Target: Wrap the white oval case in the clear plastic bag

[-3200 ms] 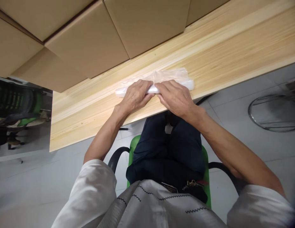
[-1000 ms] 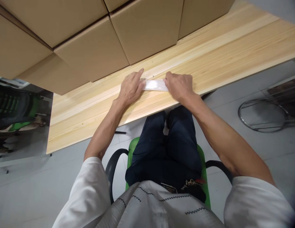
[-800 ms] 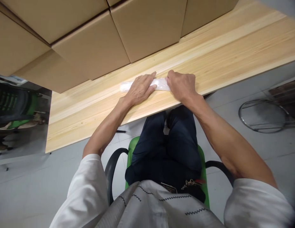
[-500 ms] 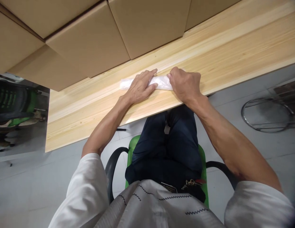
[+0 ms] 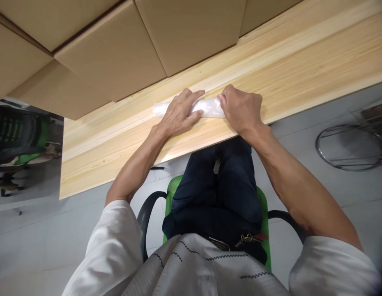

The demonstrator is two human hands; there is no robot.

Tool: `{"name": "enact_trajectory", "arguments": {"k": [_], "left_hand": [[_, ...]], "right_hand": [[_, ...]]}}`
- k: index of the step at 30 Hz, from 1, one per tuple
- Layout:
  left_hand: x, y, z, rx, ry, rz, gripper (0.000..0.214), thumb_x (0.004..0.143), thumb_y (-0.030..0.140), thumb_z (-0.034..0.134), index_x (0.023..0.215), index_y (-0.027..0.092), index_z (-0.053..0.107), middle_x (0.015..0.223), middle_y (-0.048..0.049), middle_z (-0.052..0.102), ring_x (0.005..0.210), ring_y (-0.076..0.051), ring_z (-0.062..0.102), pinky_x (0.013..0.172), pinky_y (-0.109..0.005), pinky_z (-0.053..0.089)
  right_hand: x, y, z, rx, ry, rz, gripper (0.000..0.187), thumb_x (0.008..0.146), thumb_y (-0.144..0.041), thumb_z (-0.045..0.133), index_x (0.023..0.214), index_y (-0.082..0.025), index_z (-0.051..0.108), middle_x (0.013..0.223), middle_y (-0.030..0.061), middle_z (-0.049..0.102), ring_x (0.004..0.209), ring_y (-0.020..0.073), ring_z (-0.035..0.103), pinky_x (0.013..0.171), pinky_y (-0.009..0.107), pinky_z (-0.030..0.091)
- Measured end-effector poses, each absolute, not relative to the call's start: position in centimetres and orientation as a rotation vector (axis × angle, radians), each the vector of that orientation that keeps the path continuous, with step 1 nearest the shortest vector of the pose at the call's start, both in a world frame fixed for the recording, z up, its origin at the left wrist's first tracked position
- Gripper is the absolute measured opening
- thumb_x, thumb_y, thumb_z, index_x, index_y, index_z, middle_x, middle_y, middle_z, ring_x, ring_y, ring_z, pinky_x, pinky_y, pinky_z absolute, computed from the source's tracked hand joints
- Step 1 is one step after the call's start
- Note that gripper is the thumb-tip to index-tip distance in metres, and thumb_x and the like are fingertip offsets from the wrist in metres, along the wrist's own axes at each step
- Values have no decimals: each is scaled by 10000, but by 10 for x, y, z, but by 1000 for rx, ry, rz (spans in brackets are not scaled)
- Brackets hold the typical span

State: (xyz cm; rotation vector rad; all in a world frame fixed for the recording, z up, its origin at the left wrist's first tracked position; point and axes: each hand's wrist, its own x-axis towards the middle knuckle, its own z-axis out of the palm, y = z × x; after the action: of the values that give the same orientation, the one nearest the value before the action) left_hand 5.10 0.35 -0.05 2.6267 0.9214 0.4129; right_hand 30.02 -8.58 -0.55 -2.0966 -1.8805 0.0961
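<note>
A long, narrow white plastic-looking wrap or bag [image 5: 212, 107] lies flat along the wooden table near its front edge. My left hand [image 5: 180, 112] rests on the middle of it, palm down, with thumb and fingers spread. At the right end of the wrap, my right hand [image 5: 242, 106] is closed in a fist round it. The part under my left palm and inside my right fist is hidden. I cannot make out whether anything lies inside the wrap.
Several cardboard boxes [image 5: 113, 53] stand stacked along the back of the wooden table [image 5: 302, 74]. A green chair [image 5: 263, 205] with black armrests is under me. To the right on the floor is a round metal-framed stool [image 5: 351, 148]; another green-and-black chair [image 5: 21, 135] stands at left.
Hardly anything differs. My right hand has shifted very slightly to the right with its grip kept, and the view has moved a little.
</note>
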Motion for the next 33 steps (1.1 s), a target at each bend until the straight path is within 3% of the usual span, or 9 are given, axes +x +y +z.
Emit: {"name": "enact_trajectory", "arguments": {"k": [7, 12, 20, 26, 30, 33], "left_hand": [[46, -3, -2, 2667, 884, 390, 907, 1193, 977, 456, 1800, 348, 696, 1671, -226, 768, 1568, -484, 734, 1317, -702, 592], [42, -2, -8, 2696, 907, 386, 830, 1243, 885, 456, 1836, 347, 677, 1732, -196, 759, 1614, -440, 722, 1367, -669, 587], [38, 2, -14, 2744, 863, 386, 863, 1272, 874, 395, 1810, 275, 704, 1730, -209, 797, 1606, -425, 745, 1391, -642, 582], [35, 2, -15, 2792, 872, 360, 859, 1296, 835, 377, 1861, 244, 641, 1694, -228, 808, 1565, -436, 765, 1339, -632, 604], [33, 2, -16, 2829, 927, 334, 808, 1305, 766, 446, 1918, 250, 552, 1628, -225, 822, 1512, -447, 777, 1307, -634, 609], [34, 3, -17, 2856, 966, 315, 730, 1309, 684, 493, 1882, 241, 580, 1564, -230, 833, 1487, -455, 780, 1299, -636, 602]], "right_hand": [[303, -95, 8, -1926, -1935, 160, 463, 1335, -406, 372, 1526, -237, 758, 1460, 248, 828, 1371, 433, 678, 1067, 527, 485], [305, -99, 5, -1623, -2165, 105, 470, 1265, -371, 469, 1602, -274, 782, 1666, 199, 781, 1526, 462, 620, 1220, 621, 496], [304, -87, -14, -1514, -2286, 101, 432, 1232, -319, 608, 1594, -163, 784, 1482, 238, 837, 1432, 467, 702, 1126, 572, 572], [310, -80, -28, -1487, -2286, 35, 391, 1276, -344, 544, 1498, -171, 815, 1432, 223, 824, 1368, 436, 691, 1087, 537, 572], [309, -80, -27, -1519, -2269, 31, 422, 1295, -377, 515, 1493, -160, 819, 1400, 222, 813, 1350, 440, 689, 1056, 536, 580], [307, -81, -24, -1584, -2263, 48, 446, 1307, -381, 482, 1463, -136, 820, 1403, 239, 806, 1352, 448, 705, 1055, 544, 588]]}}
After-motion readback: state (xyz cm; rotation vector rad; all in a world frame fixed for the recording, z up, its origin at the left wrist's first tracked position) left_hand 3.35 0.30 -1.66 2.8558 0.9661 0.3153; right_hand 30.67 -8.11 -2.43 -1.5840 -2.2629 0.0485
